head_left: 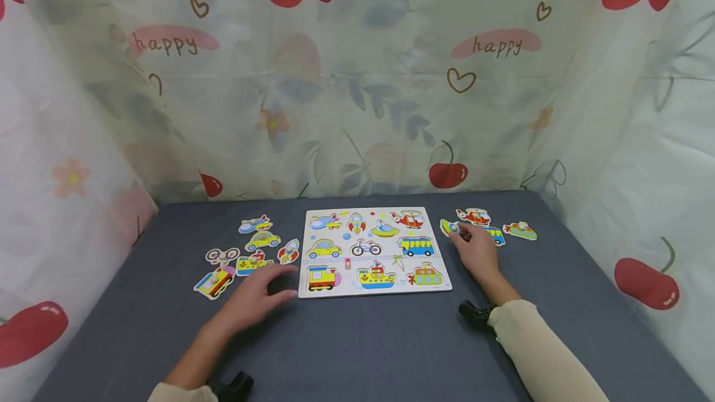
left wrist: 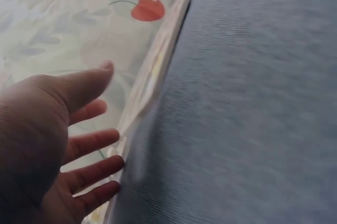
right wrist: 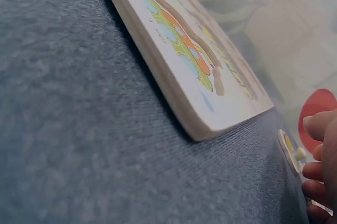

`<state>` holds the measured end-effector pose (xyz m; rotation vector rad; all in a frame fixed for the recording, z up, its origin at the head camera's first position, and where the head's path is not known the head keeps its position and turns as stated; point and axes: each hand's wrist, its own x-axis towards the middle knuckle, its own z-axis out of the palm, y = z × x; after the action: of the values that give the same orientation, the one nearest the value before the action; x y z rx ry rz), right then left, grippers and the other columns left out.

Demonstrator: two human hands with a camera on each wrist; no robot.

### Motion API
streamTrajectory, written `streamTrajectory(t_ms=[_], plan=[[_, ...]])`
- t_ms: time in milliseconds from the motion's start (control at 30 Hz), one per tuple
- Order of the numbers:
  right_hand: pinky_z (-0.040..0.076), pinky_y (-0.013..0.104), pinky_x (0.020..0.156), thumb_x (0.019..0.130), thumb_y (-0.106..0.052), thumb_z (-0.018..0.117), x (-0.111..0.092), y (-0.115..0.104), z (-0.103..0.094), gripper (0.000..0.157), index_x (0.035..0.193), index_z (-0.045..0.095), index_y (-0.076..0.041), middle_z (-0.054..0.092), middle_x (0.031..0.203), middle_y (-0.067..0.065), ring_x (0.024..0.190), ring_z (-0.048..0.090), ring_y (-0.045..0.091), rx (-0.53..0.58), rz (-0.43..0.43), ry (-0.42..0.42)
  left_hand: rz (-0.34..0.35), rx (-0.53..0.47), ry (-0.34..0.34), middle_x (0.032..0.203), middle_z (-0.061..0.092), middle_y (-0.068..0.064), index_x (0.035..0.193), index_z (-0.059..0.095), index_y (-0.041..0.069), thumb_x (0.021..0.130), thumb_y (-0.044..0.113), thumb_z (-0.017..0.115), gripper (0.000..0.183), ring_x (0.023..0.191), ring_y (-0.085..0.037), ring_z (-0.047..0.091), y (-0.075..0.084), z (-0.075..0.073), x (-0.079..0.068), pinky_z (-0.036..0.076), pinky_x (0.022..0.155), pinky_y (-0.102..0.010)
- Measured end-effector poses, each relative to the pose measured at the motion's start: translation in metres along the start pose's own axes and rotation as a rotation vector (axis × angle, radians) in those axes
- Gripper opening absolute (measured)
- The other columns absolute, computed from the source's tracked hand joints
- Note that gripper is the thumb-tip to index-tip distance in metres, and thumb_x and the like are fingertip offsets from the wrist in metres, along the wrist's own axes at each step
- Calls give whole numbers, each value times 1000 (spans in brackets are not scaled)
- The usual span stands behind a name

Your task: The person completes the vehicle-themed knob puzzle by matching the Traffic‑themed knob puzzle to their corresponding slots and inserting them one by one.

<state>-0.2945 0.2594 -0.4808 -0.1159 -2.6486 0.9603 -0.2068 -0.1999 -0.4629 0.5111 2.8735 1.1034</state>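
Note:
A white wooden puzzle board (head_left: 347, 259) with printed vehicles lies between my hands. My right hand (head_left: 481, 252) reaches to the flying saucer piece (head_left: 447, 227) beside the board's right edge. In the right wrist view, the thumb (right wrist: 318, 124) and fingers stand apart close behind the knob (right wrist: 300, 154) of this piece. Near the board's lower left corner, my left hand (head_left: 254, 296) has its fingers extended and holds nothing. The rocket piece (head_left: 288, 252) and the ship piece (head_left: 254, 262) lie just beyond it.
At left on the grey cloth lie the plane piece (head_left: 255, 224), car piece (head_left: 262, 241), bicycle piece (head_left: 222, 257) and train piece (head_left: 215, 282). To the right are the helicopter piece (head_left: 473, 216), bus piece (head_left: 495, 236) and submarine piece (head_left: 520, 231). Printed curtains (head_left: 363, 141) stand behind.

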Motion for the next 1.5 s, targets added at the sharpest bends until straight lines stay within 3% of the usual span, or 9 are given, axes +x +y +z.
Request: streamTrajectory(t_ms=[233, 633, 967, 1267, 1500], plan=[[43, 49, 81, 91, -20, 67, 3, -1, 5, 41, 123, 64, 4, 64, 104, 20, 92, 57, 33, -58, -31, 14, -10, 8, -35, 128, 59, -6, 129, 62, 16, 84, 35, 76, 51, 121, -29, 50, 4, -1, 9, 34, 104, -53], [41, 52, 85, 91, -27, 68, 6, -5, 12, 46, 125, 62, 3, 59, 104, 21, 99, 52, 38, -165, 3, 19, 15, 146, -101, 131, 58, -6, 131, 61, 15, 79, 38, 80, 60, 118, -29, 46, 10, 5, 24, 35, 100, -50], [42, 51, 85, 90, -25, 69, 10, -9, 18, 38, 118, 67, 0, 60, 104, 19, 100, 52, 36, -171, 57, 87, 9, 255, -82, 134, 55, -8, 130, 63, 15, 74, 41, 82, 65, 117, -31, 44, 10, 11, 25, 37, 96, -51], [43, 50, 84, 92, -24, 67, 15, -10, 22, 30, 112, 68, -1, 61, 103, 16, 98, 53, 34, -172, 107, 95, 8, 248, -60, 134, 56, -7, 131, 62, 14, 74, 39, 83, 65, 117, -29, 44, 7, 14, 23, 37, 96, -49], [43, 49, 83, 91, -19, 65, 20, -12, 23, 23, 105, 70, -1, 63, 100, 16, 97, 53, 34, -196, 98, 122, 3, 251, -52, 135, 56, -6, 131, 62, 15, 75, 40, 83, 65, 117, -29, 44, 6, 13, 25, 36, 96, -50]])
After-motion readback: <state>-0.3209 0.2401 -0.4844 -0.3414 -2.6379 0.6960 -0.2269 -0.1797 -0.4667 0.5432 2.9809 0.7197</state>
